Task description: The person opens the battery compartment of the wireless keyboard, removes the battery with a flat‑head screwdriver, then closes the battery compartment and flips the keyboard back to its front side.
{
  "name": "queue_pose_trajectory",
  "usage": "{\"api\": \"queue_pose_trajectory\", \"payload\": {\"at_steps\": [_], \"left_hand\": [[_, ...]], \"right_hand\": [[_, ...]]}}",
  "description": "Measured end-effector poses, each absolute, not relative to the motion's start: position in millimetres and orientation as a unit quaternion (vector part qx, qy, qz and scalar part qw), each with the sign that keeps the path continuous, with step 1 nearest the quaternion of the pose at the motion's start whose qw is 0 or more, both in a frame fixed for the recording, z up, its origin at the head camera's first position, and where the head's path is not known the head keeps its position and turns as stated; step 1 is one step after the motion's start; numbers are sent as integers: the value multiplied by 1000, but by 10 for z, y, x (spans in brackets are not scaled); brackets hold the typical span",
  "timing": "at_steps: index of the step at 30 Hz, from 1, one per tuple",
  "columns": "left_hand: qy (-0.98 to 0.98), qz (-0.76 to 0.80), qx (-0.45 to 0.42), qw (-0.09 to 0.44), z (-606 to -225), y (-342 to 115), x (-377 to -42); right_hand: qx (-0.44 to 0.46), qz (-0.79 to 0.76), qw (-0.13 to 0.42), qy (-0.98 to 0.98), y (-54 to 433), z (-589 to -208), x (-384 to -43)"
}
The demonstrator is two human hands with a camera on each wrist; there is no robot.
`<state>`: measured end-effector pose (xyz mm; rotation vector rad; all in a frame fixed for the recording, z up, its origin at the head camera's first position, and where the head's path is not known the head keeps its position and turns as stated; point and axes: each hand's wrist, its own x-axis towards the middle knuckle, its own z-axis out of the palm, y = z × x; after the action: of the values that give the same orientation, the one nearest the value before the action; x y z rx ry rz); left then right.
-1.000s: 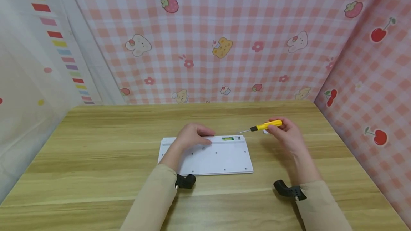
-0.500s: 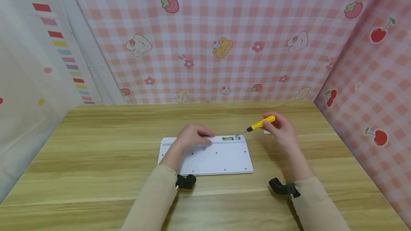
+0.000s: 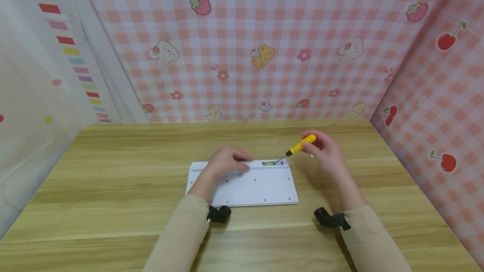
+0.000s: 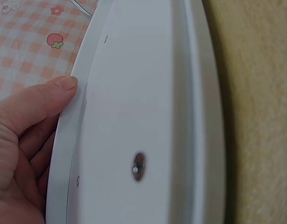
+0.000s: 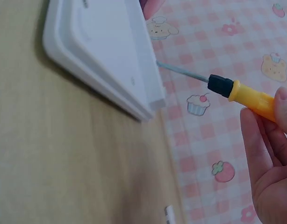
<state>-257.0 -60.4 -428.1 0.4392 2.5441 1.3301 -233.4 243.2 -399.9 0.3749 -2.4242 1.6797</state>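
A white keyboard (image 3: 261,188) lies underside up on the table, with several dark screw spots across its back. My left hand (image 3: 226,160) grips its far edge, and in the left wrist view the thumb (image 4: 50,100) lies along that edge with fingers curled beyond it. My right hand (image 3: 328,154) holds a yellow screwdriver (image 3: 302,144) with a black collar, pinched by the handle. Its metal shaft (image 5: 185,72) slants down to the open battery slot at the keyboard's far right, where a green battery (image 3: 268,163) shows. Whether the tip touches the battery cannot be told.
A small white piece (image 5: 169,214) lies on the wooden table (image 3: 113,188) to the right of the keyboard, mostly hidden behind my right hand in the head view. Checked pink cloth (image 3: 242,83) hangs behind the table, with another cloth on the right side.
My right hand has moved left with the screwdriver, whose tip has gone from beyond the keyboard's far edge down to the battery slot. The left hand and keyboard have stayed put.
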Motion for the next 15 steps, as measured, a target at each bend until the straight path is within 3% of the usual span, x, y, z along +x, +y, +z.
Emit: {"api": "queue_pose_trajectory", "payload": {"at_steps": [15], "left_hand": [[871, 453, 151, 117, -4288, -605, -2570]], "right_hand": [[124, 508, 106, -845, 2137, -3822, -2349]]}}
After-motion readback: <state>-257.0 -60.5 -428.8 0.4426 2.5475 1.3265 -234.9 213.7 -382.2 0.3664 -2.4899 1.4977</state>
